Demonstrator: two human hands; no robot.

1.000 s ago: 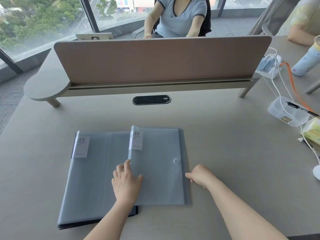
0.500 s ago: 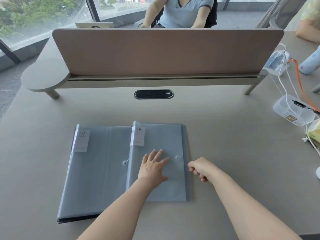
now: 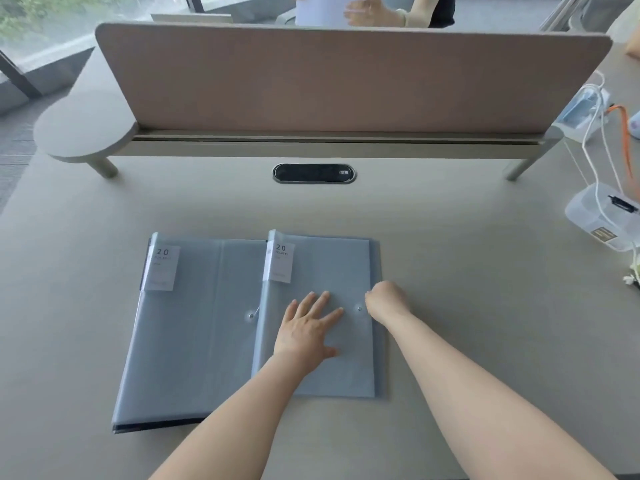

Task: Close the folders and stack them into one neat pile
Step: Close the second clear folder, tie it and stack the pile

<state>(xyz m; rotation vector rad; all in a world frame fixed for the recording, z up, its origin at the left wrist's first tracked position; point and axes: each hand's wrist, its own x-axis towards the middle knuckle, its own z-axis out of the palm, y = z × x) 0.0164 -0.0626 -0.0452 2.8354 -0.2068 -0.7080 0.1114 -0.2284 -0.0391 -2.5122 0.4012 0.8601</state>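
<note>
Folders, two of them, lie side by side on the pale surface (image 3: 467,271) in the head view, both a translucent grey-blue with a white "20" label at the top left corner. The right folder (image 3: 322,271) lies flat with its cover down, and its near-left edge overlaps the left folder (image 3: 194,323), which also lies shut, its dark spine edge showing at the near corner. Each has a small round clasp button near its right edge; whether either string is wound on I cannot tell.

The left hand (image 3: 306,330) presses flat on the right folder's cover, fingers spread apart and gripping nothing. The right hand (image 3: 388,301) sits curled at that folder's right edge, just beside the clasp button (image 3: 359,308); the fingers are drawn together, but whether they pinch the edge or the string is hidden from here.

By my reading, the closing looks mostly done and the stacking is not: the two are overlapped, not piled, so one has yet to be lifted onto the other and the edges squared.

Both folders run with their long axis away from the person, toward the divider screen (image 3: 346,81), labelled ends far. The left one is skewed slightly, its near end swung leftward.
</note>
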